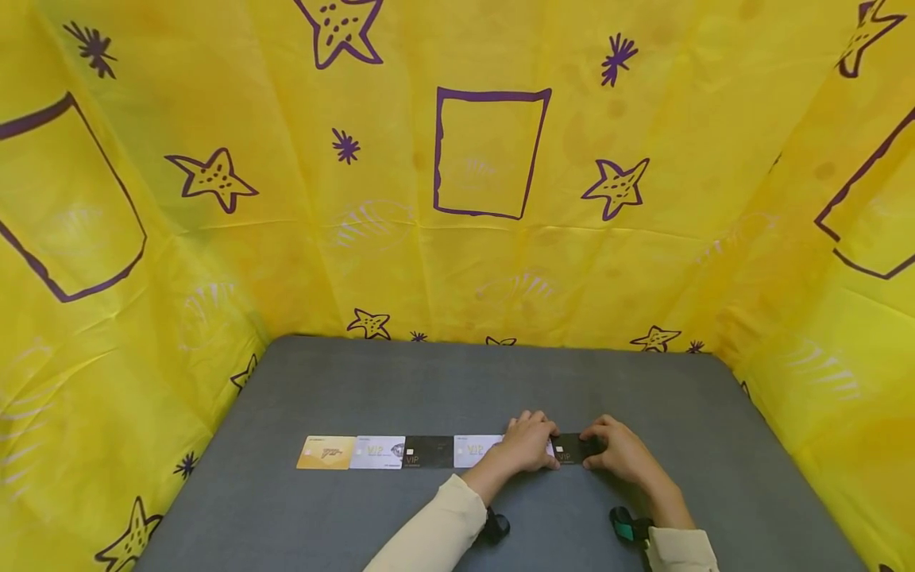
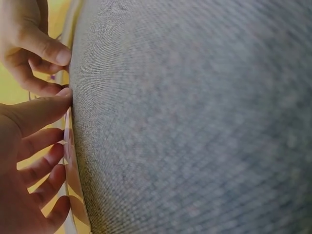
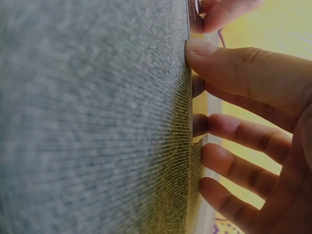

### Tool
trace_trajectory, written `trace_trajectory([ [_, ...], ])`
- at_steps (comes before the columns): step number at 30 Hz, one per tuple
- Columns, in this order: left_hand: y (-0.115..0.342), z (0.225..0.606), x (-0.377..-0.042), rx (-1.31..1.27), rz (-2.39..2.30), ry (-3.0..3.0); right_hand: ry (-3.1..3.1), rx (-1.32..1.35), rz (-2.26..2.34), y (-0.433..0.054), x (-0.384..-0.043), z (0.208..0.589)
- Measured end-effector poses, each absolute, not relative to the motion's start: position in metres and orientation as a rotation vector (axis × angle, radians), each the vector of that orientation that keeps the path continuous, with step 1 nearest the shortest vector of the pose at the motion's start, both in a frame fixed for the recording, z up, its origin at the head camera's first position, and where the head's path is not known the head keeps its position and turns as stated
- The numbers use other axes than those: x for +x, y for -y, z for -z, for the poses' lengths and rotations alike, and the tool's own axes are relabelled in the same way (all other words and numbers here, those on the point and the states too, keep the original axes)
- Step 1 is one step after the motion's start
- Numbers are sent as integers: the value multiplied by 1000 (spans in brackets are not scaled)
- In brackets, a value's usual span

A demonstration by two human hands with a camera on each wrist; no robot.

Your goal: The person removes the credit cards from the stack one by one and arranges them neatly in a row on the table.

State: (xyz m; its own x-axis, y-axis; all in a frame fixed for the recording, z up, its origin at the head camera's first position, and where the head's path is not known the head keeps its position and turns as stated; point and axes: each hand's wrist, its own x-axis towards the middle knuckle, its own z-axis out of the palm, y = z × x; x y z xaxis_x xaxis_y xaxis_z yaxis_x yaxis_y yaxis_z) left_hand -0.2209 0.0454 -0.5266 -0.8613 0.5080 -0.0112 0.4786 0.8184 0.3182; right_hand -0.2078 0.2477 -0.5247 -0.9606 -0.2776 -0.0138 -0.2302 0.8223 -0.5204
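Flat bank-style cards lie edge to edge in a row on the grey table. My right hand (image 1: 623,450) holds the black VIP card (image 1: 567,450) at the row's right end, thumb on its near edge and index finger on its far edge. My left hand (image 1: 527,442) spans the neighbouring pale card (image 1: 550,448) in the same way, its thumb and index fingertip close to the seam with the black card. Most of that pale card is hidden under the hand. In the right wrist view, the thumb (image 3: 204,52) sits low against the card's edge, the other fingers spread behind it.
Leftward the row runs through a white VIP card (image 1: 472,450), another black card (image 1: 429,452), a second white VIP card (image 1: 377,451) and a gold card (image 1: 326,452). Yellow patterned cloth (image 1: 400,262) hangs around the back and sides of the grey table (image 1: 343,524).
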Motion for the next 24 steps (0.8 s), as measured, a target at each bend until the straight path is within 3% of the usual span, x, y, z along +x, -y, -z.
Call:
trace_trajectory([
  [24, -39, 527, -220, 849, -545, -2895, -2997, -422, 824, -245, -201, 529],
])
